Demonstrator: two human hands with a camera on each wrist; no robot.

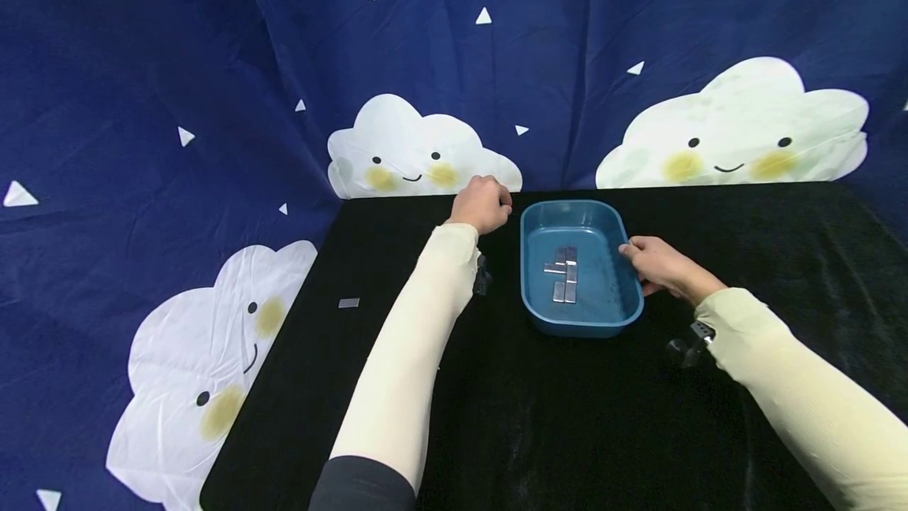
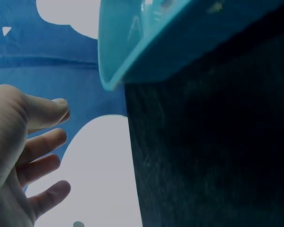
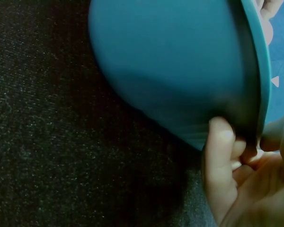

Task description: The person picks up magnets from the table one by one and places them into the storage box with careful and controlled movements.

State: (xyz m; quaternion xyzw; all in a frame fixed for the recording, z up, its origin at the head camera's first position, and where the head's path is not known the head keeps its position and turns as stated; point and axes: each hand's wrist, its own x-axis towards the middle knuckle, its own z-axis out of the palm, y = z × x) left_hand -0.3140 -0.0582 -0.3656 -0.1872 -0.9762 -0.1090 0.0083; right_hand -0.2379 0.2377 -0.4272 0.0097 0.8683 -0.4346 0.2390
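Head view: blue tub (image 1: pixel 631 314) on the black bench (image 1: pixel 553 432), steadied by the right hand (image 1: pixel 656 262), fingers (image 3: pixel 222 156) pinching its rim. Inside, metal bars (image 1: pixel 563 274); left hand (image 1: pixel 484 203) beside the tub, fingers loosely curled, holding nothing.

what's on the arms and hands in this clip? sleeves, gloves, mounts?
Both hands are bare, no gloves: left hand, right hand. Each forearm wears a snug cream sleeve down to the wrist, with a dark sleeve edge above the left elbow. A small dark camera mount sits under the left wrist, another under the right.
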